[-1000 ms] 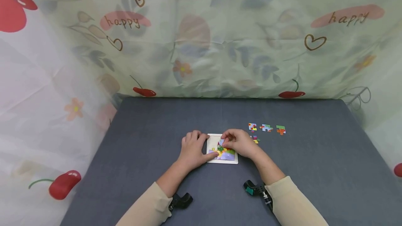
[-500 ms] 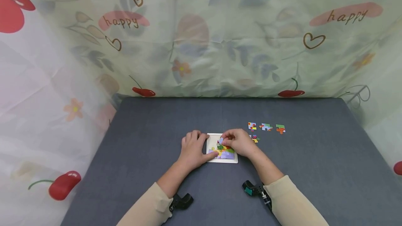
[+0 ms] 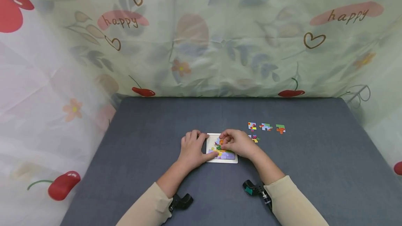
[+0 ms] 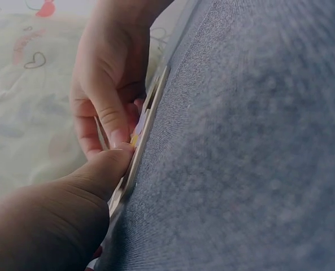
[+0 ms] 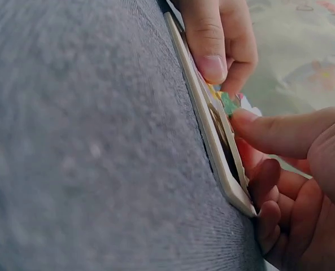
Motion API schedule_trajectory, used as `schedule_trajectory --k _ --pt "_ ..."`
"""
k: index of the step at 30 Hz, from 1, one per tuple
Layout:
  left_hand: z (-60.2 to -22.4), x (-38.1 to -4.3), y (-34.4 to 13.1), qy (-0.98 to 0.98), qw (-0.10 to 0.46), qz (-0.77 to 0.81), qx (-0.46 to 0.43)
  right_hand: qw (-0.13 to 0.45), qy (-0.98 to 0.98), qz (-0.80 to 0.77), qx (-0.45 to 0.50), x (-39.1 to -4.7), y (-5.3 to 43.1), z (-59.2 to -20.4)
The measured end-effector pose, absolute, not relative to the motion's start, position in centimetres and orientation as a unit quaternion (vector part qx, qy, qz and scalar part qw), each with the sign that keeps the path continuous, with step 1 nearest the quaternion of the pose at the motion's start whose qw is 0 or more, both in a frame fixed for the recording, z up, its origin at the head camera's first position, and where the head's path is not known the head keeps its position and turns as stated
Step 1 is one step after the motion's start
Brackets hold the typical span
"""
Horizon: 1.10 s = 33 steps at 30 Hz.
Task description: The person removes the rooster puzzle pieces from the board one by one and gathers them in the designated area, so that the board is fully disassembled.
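In the head view, a pale wooden puzzle tray point(image 3: 222, 161) lies mid-table with a partly assembled picture, lilac along its near side. Left of it, my left hand point(image 3: 193, 150) rests with its index fingertip at the far corner and its straight thumb pressing the near pieces. From the right, my right hand point(image 3: 239, 143) reaches over the tray, thumb and fingers pinching a colourful puzzle piece point(image 3: 217, 141). The right wrist view shows my right thumb against a green part point(image 5: 228, 104) of the picture. My fingers hide much of the piece.
Loose jigsaw pieces lie right of the tray: a red-and-yellow one point(image 3: 252, 126), a pale blue one point(image 3: 266, 127), a green-and-orange one point(image 3: 281, 129) and another point(image 3: 255, 138) close to my right hand. A dark grey cloth point(image 3: 150, 125) covers the table. A printed curtain point(image 3: 201, 62) stands behind.
My right fingers have shifted slightly left over the tray and turned the piece, so more of the picture beneath them shows. My left hand keeps its place.
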<state>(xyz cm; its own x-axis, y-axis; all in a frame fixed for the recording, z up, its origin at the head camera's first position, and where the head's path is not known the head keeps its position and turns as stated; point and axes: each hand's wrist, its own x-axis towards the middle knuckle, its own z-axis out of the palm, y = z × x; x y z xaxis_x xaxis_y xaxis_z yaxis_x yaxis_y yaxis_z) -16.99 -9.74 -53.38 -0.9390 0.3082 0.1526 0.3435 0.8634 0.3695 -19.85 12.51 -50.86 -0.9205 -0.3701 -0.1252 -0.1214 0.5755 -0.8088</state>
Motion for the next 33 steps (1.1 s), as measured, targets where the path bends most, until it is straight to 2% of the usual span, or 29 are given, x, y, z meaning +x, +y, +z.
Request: schedule_trajectory --k 8,14,25,33 --pt "-53.4 -17.1 -9.9 -0.964 0.050 -0.193 -0.178 0.154 0.824 -0.529 -0.134 -20.3 13.3 -51.1" --pt "-54.0 -17.3 -10.2 -0.963 0.058 -0.183 -0.189 0.156 0.795 -0.577 -0.108 -20.3 14.3 -49.6" --pt "-54.2 -17.5 -10.5 -0.949 0.097 -0.226 -0.198 0.094 0.811 -0.565 -0.119 -19.5 18.1 -44.5" --pt "-54.4 -17.5 -10.4 -0.948 0.099 -0.230 -0.198 0.078 0.812 -0.568 -0.111 -18.7 20.6 -42.3"
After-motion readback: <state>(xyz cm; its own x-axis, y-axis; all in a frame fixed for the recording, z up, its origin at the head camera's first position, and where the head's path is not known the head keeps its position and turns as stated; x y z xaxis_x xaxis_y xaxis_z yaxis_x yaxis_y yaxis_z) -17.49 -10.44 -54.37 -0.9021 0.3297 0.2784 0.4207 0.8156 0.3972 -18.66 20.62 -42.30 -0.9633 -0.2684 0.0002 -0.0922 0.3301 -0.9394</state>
